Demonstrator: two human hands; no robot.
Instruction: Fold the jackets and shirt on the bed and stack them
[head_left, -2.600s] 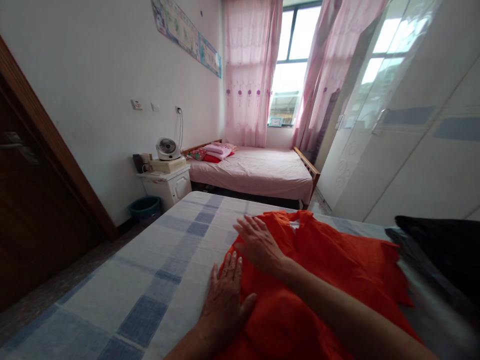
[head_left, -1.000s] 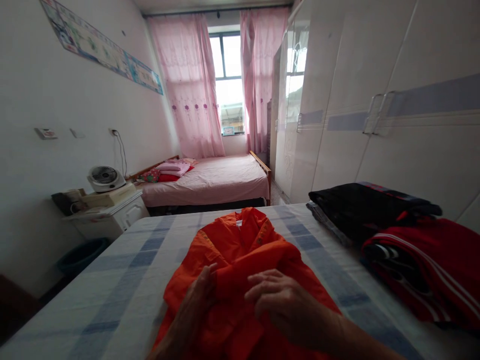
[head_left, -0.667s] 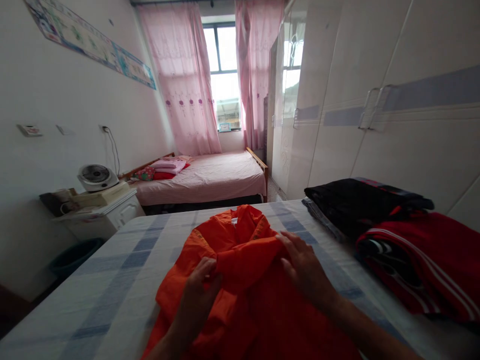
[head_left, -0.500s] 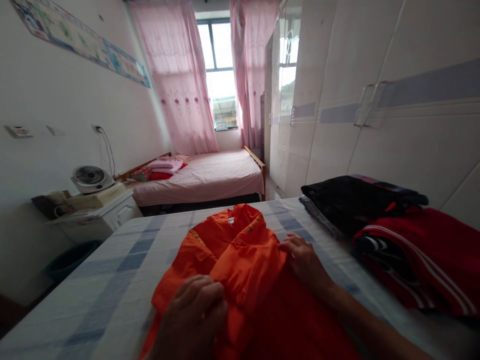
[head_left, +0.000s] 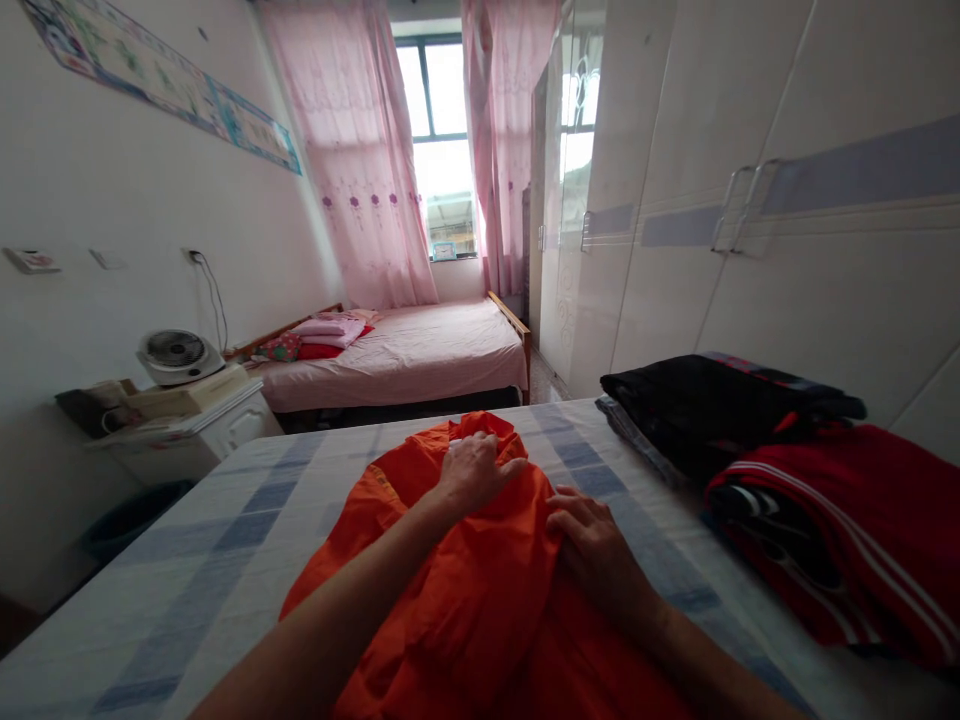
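Observation:
An orange jacket (head_left: 450,610) lies spread on the striped bed sheet in front of me, its collar pointing toward the window. My left hand (head_left: 476,470) rests on the collar, fingers reaching forward and thumb out to the side. At the jacket's right shoulder edge, my right hand (head_left: 589,535) lies with its fingers loosely apart on the cloth. Its thumb is hidden. The left forearm crosses over the jacket's front and covers part of it.
To the right, folded black clothes (head_left: 712,400) and a red garment with white stripes (head_left: 862,530) sit on the striped sheet (head_left: 247,540). A small fan (head_left: 178,352) stands on a cabinet at left. Beyond are a pink bed (head_left: 435,345) and a white wardrobe (head_left: 675,310).
My left hand has moved from the jacket's near left part forward to the collar. The right hand has shifted slightly toward me along the shoulder edge.

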